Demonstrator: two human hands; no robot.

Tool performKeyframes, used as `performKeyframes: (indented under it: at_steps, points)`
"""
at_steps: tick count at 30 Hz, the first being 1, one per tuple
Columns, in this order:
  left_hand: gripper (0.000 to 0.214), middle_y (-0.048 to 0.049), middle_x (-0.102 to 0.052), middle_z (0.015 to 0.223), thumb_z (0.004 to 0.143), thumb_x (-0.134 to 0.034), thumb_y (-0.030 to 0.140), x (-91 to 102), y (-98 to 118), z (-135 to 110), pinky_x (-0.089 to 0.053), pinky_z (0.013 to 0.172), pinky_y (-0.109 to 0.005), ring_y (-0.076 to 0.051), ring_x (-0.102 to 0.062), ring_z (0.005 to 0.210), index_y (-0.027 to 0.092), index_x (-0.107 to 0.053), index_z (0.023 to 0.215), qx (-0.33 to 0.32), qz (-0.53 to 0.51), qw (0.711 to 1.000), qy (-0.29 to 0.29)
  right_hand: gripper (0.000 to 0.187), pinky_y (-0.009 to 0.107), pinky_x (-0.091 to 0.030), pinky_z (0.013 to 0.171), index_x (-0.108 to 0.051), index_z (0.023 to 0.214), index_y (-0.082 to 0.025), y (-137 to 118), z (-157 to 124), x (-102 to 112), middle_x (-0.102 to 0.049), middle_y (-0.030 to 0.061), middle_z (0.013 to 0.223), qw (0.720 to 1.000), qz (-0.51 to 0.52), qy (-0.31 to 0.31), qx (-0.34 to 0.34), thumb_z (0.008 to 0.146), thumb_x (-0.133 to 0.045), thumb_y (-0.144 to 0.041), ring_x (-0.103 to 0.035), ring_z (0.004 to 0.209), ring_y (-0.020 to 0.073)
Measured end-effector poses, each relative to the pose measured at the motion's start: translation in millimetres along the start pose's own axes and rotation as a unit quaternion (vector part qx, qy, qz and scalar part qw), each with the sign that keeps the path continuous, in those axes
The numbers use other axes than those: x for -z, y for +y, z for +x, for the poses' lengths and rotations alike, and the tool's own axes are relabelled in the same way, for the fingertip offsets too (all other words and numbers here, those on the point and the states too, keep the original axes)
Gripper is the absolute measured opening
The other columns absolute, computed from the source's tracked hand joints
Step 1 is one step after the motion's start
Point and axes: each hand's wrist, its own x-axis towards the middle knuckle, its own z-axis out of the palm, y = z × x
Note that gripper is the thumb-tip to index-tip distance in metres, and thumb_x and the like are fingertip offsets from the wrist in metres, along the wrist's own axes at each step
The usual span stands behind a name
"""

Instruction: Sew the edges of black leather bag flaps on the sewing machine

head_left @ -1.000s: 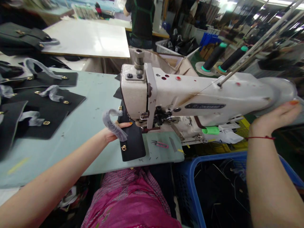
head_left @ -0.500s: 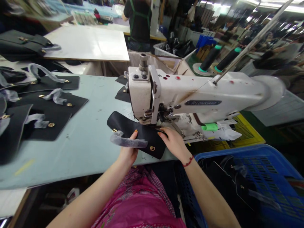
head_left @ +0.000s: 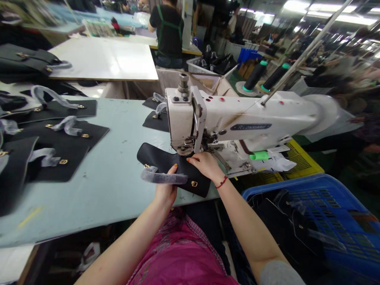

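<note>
A black bag flap with gold fittings and a plastic-wrapped handle lies under the head of a white sewing machine. My left hand grips its near edge, thumb on top beside the handle and the fingers hidden underneath. At the flap's upper edge, close to the presser foot, my right hand is closed with thumb and fingertips on the black material. A red bracelet circles that wrist.
Several black flaps with wrapped handles lie at the left of the pale table. More flaps rest behind the machine. To the right stands a blue basket holding black pieces. Beyond a white board, a person faces away.
My right hand has moved left along the flap's upper edge, nearer the presser foot. My left hand keeps its hold. The whole view has shifted slightly.
</note>
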Motion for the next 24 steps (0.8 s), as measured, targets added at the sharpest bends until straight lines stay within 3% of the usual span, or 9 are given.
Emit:
performKeyframes:
  at_steps: [5,14,20,24]
  points:
    - [0.024,-0.005,-0.074,0.105,0.077,-0.069,0.008,-2.4,2.2,-1.8,-0.059,0.076,-0.026,-0.016,-0.07,0.081,0.017,-0.07,0.1,0.003,0.009,1.0,0.02,0.037,0.025,-0.025,0.054,-0.074,0.077,-0.018,-0.9,-1.1,-0.1,-0.069,0.0041,0.074,1.0,0.009,0.003,-0.005,0.094,-0.052,-0.044,-0.058,0.063,0.0117]
    - [0.027,-0.0056,-0.074,0.099,0.075,-0.068,0.005,-5.8,6.6,1.7,-0.06,0.079,-0.028,-0.017,-0.071,0.083,0.015,-0.07,0.1,-0.03,0.01,0.999,0.015,0.035,0.022,-0.033,0.061,-0.075,0.084,-0.019,1.2,0.6,-7.2,-0.072,0.0068,0.083,0.999,0.033,0.008,-0.018,0.095,-0.052,-0.042,-0.065,0.078,0.0161]
    - [0.033,-0.0087,-0.075,0.102,0.072,-0.073,0.006,-0.9,20.9,12.1,-0.057,0.09,-0.034,-0.021,-0.071,0.092,0.013,-0.069,0.104,-0.018,0.053,0.998,-0.022,0.029,0.024,-0.039,0.066,-0.075,0.09,-0.02,-2.0,0.0,-13.0,-0.073,0.0085,0.089,0.996,0.08,0.022,-0.034,0.094,-0.053,-0.038,-0.065,0.086,0.0205]
    - [0.032,-0.0103,-0.075,0.099,0.07,-0.075,0.008,2.8,36.1,23.6,-0.06,0.082,-0.035,-0.024,-0.073,0.084,0.011,-0.07,0.101,0.007,0.106,0.993,-0.051,0.034,0.023,-0.035,0.062,-0.071,0.078,-0.016,-2.4,-2.4,-21.4,-0.069,0.0061,0.077,0.99,0.137,0.024,-0.017,0.096,-0.049,-0.035,-0.061,0.073,0.0168]
